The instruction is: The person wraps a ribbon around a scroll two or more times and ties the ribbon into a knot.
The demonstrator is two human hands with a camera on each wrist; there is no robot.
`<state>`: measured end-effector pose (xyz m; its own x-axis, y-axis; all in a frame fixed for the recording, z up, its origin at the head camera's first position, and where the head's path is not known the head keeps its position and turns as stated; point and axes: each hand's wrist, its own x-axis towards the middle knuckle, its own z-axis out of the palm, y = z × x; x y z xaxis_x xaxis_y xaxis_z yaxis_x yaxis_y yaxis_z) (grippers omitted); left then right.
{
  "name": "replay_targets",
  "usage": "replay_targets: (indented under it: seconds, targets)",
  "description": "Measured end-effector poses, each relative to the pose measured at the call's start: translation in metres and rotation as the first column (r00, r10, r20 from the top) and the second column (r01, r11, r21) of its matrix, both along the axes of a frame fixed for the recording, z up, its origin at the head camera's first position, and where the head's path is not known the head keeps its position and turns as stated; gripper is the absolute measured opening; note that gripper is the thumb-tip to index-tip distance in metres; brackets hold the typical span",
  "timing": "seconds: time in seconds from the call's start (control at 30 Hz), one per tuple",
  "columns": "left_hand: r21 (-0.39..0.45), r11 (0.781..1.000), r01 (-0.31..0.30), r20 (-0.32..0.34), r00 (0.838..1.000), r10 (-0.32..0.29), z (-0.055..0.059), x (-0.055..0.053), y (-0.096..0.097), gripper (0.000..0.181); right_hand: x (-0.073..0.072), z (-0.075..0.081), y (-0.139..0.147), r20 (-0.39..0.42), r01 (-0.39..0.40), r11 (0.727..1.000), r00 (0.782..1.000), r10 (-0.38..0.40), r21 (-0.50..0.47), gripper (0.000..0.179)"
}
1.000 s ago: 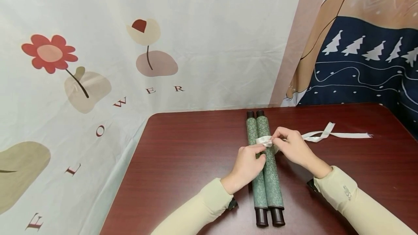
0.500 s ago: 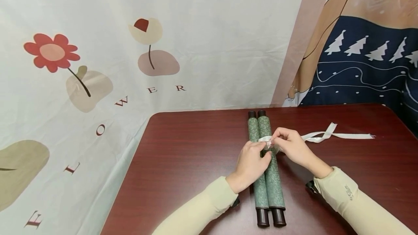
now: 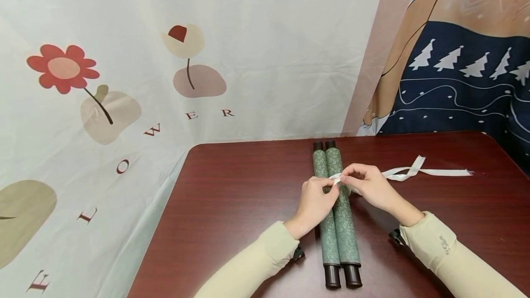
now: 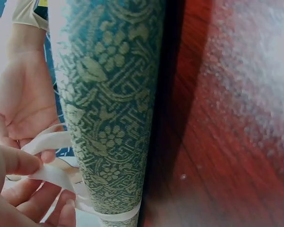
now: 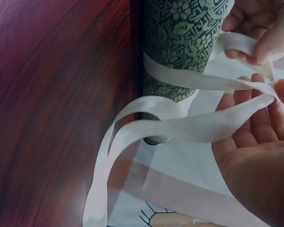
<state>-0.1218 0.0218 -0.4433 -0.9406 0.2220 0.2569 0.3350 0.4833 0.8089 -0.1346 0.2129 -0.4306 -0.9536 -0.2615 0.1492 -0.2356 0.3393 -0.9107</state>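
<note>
A rolled scroll in green patterned brocade lies lengthwise on the table, its two rolls side by side with dark end knobs. White ribbon wraps the rolls, and its loose tails trail to the right over the tabletop. Above the left roll, my left hand pinches the ribbon between thumb and fingertips. My right hand pinches it from the other side, fingertips close to the left hand's. In the left wrist view a ribbon band stretches between both hands. Fingers partly hide where the ribbon strands meet.
The dark red wooden table has its back edge against a pale hanging cloth printed with flowers and letters. A navy cloth with white trees hangs at the back right.
My left hand reaches right and up over the ribbon, then draws back slightly, now pinching it. The ribbon on top of the rolls looks narrower and more gathered. My right hand barely moves.
</note>
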Motion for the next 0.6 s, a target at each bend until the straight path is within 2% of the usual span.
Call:
replay_targets:
  seconds: [0.23, 0.37, 0.6]
  targets:
    - [0.164, 0.986, 0.007, 0.122, 0.992, -0.027, 0.003, 0.003, -0.002, 0.010, 0.003, 0.003, 0.002, -0.083, -0.005, 0.999, 0.996, 0.009, 0.054, 0.007]
    - [0.242, 0.970, 0.002, 0.172, 0.984, -0.045, 0.007, 0.004, -0.004, 0.010, 0.002, 0.002, 0.002, -0.058, -0.027, 1.000, 0.998, 0.028, 0.012, 0.006]
    - [0.318, 0.948, -0.013, 0.199, 0.978, -0.054, 0.014, 0.002, -0.010, 0.016, 0.002, -0.001, 0.003, 0.005, -0.040, 0.999, 0.999, 0.040, -0.016, 0.006]
